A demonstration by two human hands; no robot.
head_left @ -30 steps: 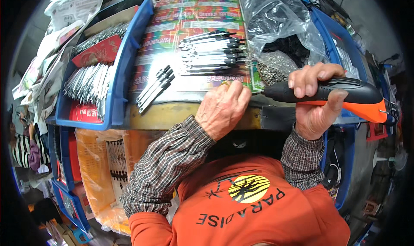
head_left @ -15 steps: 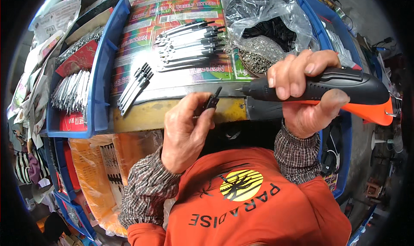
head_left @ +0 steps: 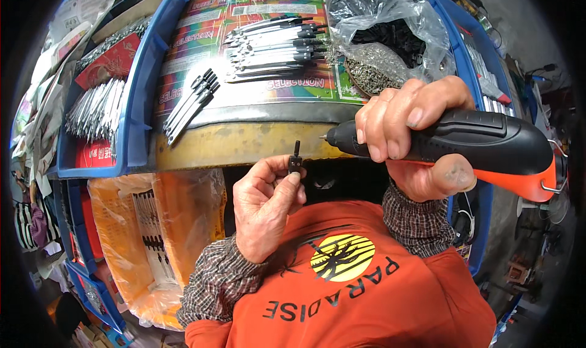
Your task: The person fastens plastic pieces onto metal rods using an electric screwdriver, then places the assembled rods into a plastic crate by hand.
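My left hand [head_left: 265, 204] pinches a small black plastic part [head_left: 295, 162] between thumb and fingers, just off the table's front edge. A thin black stem on it points up. My right hand [head_left: 421, 119] is wrapped round a black and orange electric screwdriver [head_left: 500, 137]. Its bit points left, toward the black part but apart from it. On the table lie a large row of slim silver-and-black pieces [head_left: 268, 52] and a smaller fanned group [head_left: 190, 107]. Small metal screws [head_left: 371, 76] are heaped beyond my right hand.
Black parts [head_left: 390, 42] sit in a clear plastic bag [head_left: 360, 9] at the back right. A blue bin [head_left: 139, 104] at the left holds silver strips [head_left: 97, 119]. Another blue bin [head_left: 450, 28] stands far right. An orange plastic-lined crate [head_left: 119, 226] is below left.
The black part has turned so that its stem stands nearly upright, and my left hand sits slightly lower. My right hand has moved the screwdriver a little left and down. The view has shifted.
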